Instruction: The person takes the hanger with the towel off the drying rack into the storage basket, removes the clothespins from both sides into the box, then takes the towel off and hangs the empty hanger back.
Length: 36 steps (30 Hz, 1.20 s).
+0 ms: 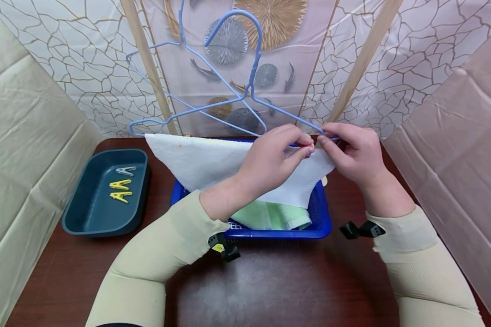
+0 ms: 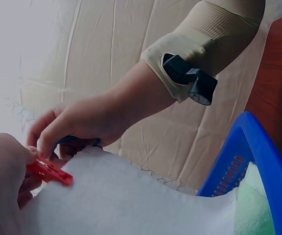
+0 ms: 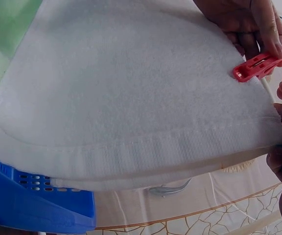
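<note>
At the far edge of the bench (image 1: pixel 278 281) sits a blue basket (image 1: pixel 270 234), under a white towel (image 1: pixel 204 159) hung on the front wire hanger (image 1: pixel 252 77), whose right end the right hand (image 1: pixel 358 150) pinches, while the left hand (image 1: pixel 268 156) (fingers likewise curled) pinches a red clothespin (image 2: pixel 50 172) at the towel's top edge.

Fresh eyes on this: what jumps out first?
The red clip, pinched in the left hand's grip at the white towel's edge. Next, the front blue hanger standing up above the towel, its right side in the right hand's grip. Then two yellow clips in the teal tray, far left.
</note>
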{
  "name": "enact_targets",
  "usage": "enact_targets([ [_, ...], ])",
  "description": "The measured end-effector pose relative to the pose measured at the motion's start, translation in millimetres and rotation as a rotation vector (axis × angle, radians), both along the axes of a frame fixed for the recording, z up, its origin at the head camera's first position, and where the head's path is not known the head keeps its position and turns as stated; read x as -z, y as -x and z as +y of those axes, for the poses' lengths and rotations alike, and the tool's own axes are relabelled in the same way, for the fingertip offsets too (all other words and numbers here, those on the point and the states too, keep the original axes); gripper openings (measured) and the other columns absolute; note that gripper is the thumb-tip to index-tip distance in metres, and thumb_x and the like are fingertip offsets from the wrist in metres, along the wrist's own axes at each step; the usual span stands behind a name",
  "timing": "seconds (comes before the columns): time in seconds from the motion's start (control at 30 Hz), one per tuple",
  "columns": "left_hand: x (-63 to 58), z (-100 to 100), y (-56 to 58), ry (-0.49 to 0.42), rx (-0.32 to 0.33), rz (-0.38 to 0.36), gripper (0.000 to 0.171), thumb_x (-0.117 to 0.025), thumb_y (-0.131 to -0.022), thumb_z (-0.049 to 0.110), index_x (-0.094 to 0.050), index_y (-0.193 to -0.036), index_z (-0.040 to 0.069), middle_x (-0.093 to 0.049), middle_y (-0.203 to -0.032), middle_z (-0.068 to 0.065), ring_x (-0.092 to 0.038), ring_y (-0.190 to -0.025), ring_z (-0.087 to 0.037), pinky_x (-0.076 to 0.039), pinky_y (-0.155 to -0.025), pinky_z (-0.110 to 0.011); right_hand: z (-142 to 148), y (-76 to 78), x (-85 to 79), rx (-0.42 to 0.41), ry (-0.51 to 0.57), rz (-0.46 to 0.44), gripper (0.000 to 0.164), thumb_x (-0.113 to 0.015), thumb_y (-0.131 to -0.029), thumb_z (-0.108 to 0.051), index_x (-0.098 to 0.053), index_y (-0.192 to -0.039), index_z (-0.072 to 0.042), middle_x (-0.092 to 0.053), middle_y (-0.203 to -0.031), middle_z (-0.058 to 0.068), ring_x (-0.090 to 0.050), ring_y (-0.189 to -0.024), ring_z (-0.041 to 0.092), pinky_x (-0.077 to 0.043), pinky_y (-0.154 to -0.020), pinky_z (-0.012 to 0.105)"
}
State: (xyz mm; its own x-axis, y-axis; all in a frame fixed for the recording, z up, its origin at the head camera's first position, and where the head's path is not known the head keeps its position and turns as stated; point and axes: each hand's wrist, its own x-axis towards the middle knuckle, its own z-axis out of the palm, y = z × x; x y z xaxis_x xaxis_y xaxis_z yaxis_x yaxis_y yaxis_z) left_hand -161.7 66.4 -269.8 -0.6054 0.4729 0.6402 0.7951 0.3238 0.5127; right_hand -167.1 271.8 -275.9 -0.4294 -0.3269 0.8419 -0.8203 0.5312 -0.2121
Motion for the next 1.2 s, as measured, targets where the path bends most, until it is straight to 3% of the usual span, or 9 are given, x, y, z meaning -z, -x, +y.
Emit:
enact_targets([
  [0.37, -2.3, -6, 1.4, -0.293, 0.078, -0.176, 0.014, -0.064, -0.086, 0.019, -0.065, -0.097, 0.009, -0.063, -0.093, 0.002, -0.055, -0.085, -0.003, -0.047, -0.075, -0.018, -1, -1.0, -2.6, 0.023, -0.012, 0.0, 0.027, -0.063, -0.085, -0.024, -0.07, -0.092, 0.001, -0.066, -0.073, 0.008, -0.048, -0.058, 0.005, -0.039, -0.057, 0.01],
  [0.57, -18.4, -16, -14.8, -0.343, 0.059, -0.247, 0.017, -0.063, -0.087, 0.011, -0.064, -0.102, 0.004, -0.064, -0.097, -0.004, -0.055, -0.083, -0.01, -0.048, -0.076, -0.022, 1, -1.9, -3.7, 0.031, -0.043, -0.016, 0.023, -0.064, -0.084, -0.018, -0.07, -0.094, 0.001, -0.067, -0.076, 0.009, -0.048, -0.058, 0.005, -0.041, -0.057, 0.01],
  [0.67, -16.5, -20, -14.7, -0.351, 0.06, -0.21, 0.019, -0.061, -0.089, 0.015, -0.064, -0.105, 0.006, -0.063, -0.098, -0.002, -0.056, -0.084, -0.008, -0.049, -0.077, -0.023, 1, -3.0, -3.6, 0.052, -0.046, -0.018, 0.021, -0.064, -0.083, -0.015, -0.07, -0.095, 0.001, -0.067, -0.076, 0.009, -0.047, -0.059, 0.003, -0.041, -0.056, 0.011],
  [0.8, -3.3, -26, -5.7, -0.36, 0.069, -0.118, 0.026, -0.059, -0.09, 0.023, -0.064, -0.112, 0.01, -0.063, -0.099, 0.002, -0.057, -0.088, -0.004, -0.049, -0.079, -0.023, 2, -3.9, -3.7, 0.062, -0.043, -0.015, 0.02, -0.064, -0.082, -0.013, -0.07, -0.094, 0.001, -0.066, -0.075, 0.009, -0.046, -0.059, 0.002, -0.039, -0.056, 0.012],
  [1.03, 2.7, -43, -6.6, -0.336, -0.028, -0.123, 0.037, -0.059, -0.089, 0.026, -0.06, -0.124, 0.014, -0.066, -0.106, 0.002, -0.057, -0.097, -0.004, -0.049, -0.08, -0.023, 5, -4.7, -3.2, 0.046, -0.018, -0.015, 0.018, -0.065, -0.082, -0.013, -0.07, -0.091, 0.001, -0.065, -0.073, 0.008, -0.044, -0.059, 0.002, -0.038, -0.055, 0.011],
  [1.2, 6.2, -56, -7.3, -0.357, -0.05, -0.116, 0.039, -0.061, -0.088, 0.022, -0.059, -0.126, 0.013, -0.065, -0.109, 0.0, -0.059, -0.096, -0.006, -0.049, -0.081, -0.024, 6, -4.4, -1.3, 0.045, 0.011, -0.011, 0.02, -0.067, -0.081, -0.016, -0.07, -0.089, 0.002, -0.064, -0.072, 0.008, -0.045, -0.059, 0.001, -0.037, -0.055, 0.012],
])
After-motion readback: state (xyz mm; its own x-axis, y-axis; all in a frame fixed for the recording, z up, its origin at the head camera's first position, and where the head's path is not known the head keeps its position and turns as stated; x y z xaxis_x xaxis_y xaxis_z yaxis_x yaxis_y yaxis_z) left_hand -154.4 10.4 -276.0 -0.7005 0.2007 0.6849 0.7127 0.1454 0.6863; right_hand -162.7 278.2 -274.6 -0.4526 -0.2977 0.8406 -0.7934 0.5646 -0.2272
